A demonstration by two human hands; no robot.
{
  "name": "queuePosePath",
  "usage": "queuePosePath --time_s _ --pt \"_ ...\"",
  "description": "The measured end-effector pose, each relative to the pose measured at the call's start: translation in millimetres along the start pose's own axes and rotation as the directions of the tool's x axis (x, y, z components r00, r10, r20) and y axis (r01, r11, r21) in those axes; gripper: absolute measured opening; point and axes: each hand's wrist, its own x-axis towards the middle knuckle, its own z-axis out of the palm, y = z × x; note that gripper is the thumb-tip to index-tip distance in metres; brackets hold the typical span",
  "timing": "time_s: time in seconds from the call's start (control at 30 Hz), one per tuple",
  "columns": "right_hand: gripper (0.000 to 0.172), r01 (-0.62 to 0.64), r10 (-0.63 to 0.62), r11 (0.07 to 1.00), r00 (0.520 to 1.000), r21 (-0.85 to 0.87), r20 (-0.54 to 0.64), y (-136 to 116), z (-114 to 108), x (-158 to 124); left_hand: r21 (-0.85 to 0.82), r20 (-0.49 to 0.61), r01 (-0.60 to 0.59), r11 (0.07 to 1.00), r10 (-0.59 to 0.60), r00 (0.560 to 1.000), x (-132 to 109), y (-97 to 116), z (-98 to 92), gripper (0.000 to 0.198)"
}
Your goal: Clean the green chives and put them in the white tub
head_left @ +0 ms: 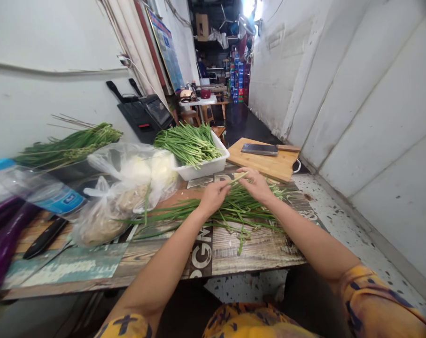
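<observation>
My left hand (214, 197) and my right hand (257, 185) are raised just above a loose pile of long green chive stems (243, 211) on the table. Both hands pinch one pale green chive stem (238, 178), which stretches between their fingertips. Beneath my forearms, the pile spreads to left and right. Beyond my left hand stands a white plastic tub (202, 170) heaped with chive stems (189, 143) laid side by side.
A cleaver (260, 149) lies on a wooden cutting board (265, 164) at the back right. Bagged vegetables (103, 223), a black-handled knife (45, 238), purple eggplants (10, 239), a plastic bottle (54, 195) and another green bunch (75, 143) crowd the left. The wooden-patterned table (156, 256) ends before my body.
</observation>
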Motion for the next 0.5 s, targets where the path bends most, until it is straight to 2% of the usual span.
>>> queuePosePath --time_s 0.17,0.27,0.4,0.5 --pt "0.013 0.002 -0.002 1.0 0.999 -0.005 0.044 -4.9 -0.2 -1.1 -0.175 0.197 0.154 0.972 -0.119 0.973 0.3 -2.4 -0.2 0.035" --pt "0.01 0.005 -0.005 1.0 0.998 0.002 0.07 -2.1 1.8 -1.6 -0.245 0.27 0.218 0.945 -0.149 0.951 -0.5 -3.3 0.7 0.038" --pt "0.007 -0.011 0.016 0.999 0.994 -0.048 0.104 1.7 1.7 -0.7 -0.248 0.302 0.238 0.939 -0.158 0.94 -0.6 -3.9 1.3 0.039" --pt "0.004 0.032 -0.009 0.988 0.989 -0.152 0.149 2.0 0.7 0.2 -0.116 0.256 0.169 0.979 -0.135 0.957 0.7 -3.3 -0.5 0.038"
